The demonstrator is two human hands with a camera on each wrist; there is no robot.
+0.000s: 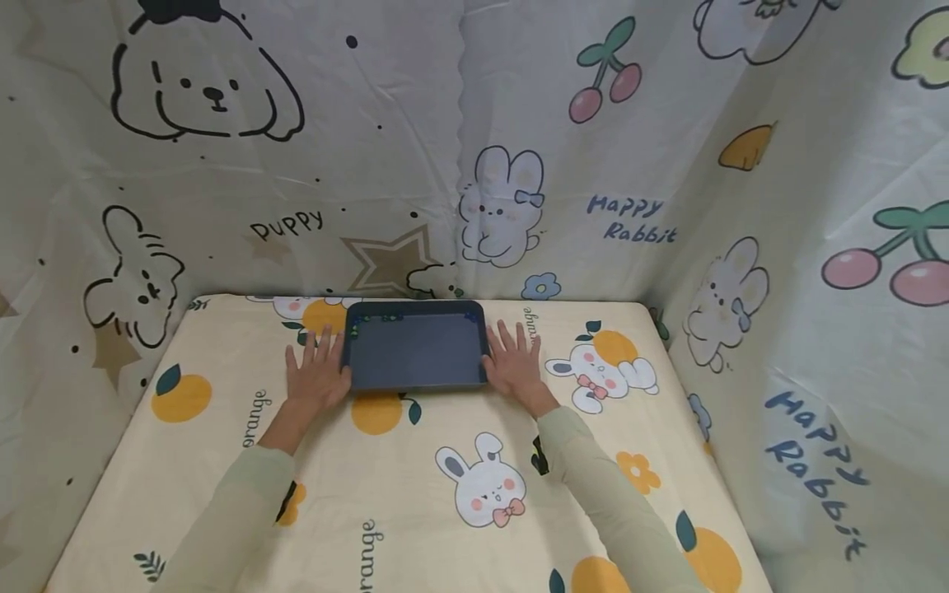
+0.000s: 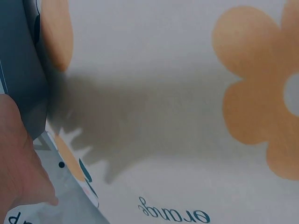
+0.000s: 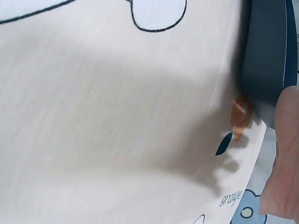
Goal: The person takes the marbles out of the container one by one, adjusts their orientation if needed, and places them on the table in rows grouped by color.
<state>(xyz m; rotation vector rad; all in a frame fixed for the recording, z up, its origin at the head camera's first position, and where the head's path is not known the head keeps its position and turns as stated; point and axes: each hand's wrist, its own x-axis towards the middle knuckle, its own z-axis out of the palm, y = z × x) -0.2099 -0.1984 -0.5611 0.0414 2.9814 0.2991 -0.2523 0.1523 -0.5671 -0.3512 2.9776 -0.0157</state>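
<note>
A dark grey-blue rectangular tray [image 1: 417, 350] lies near the far edge of the table. My left hand [image 1: 317, 375] touches its left side, fingers straight and spread, pointing away from me. On the right side my right hand [image 1: 515, 362] is placed the same way, its thumb against the rim. Small green and blue bits [image 1: 389, 318], too small to make out, line the tray's far and left inner edges. In the left wrist view part of the left hand [image 2: 21, 163] shows beside the tray wall [image 2: 28, 70]; the right wrist view shows the right hand [image 3: 285, 163] by the opposite wall [image 3: 264, 60].
A cream cloth [image 1: 415, 478] printed with oranges, rabbits and flowers covers the table. White curtains [image 1: 371, 165] with puppy and rabbit drawings hang behind it and along both sides. The tray stands close to the back curtain.
</note>
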